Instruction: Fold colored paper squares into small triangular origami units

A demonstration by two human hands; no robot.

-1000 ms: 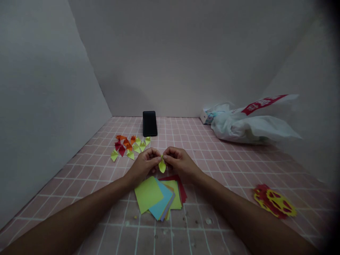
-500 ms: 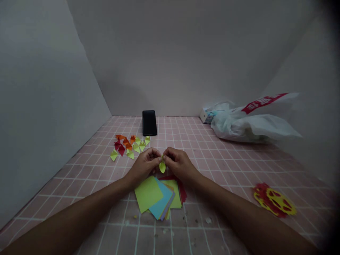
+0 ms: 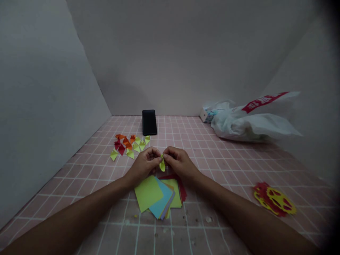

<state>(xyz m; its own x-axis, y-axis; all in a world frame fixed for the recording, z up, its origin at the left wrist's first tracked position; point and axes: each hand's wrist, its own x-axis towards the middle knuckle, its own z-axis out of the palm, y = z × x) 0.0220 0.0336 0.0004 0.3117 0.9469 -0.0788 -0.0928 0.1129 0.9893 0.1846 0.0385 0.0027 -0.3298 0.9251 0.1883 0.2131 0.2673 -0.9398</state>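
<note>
Between my two hands is a small folded yellow paper point(image 3: 162, 165), pinched by the fingertips of both. My left hand point(image 3: 147, 162) is closed on its left side. From the right, my right hand point(image 3: 178, 161) grips its upper part with thumb and forefinger. Parts of the paper are covered by the fingers. Just below the hands lies a fanned stack of coloured paper squares point(image 3: 149, 194), with yellow, blue, purple, orange and red sheets showing. Beyond my left hand, several small folded paper pieces point(image 3: 130, 153) in yellow, orange and red rest on the table.
A black phone point(image 3: 149, 122) lies toward the back wall. At the back right are a white plastic bag point(image 3: 247, 125) with red print and a small box point(image 3: 206, 115). Red and yellow paper cut-outs point(image 3: 276, 200) lie at the right on the pink tiled-pattern table point(image 3: 212, 166).
The folded yellow paper has turned slightly between my fingertips and looks narrower. Both hands keep nearly the same place and grip.
</note>
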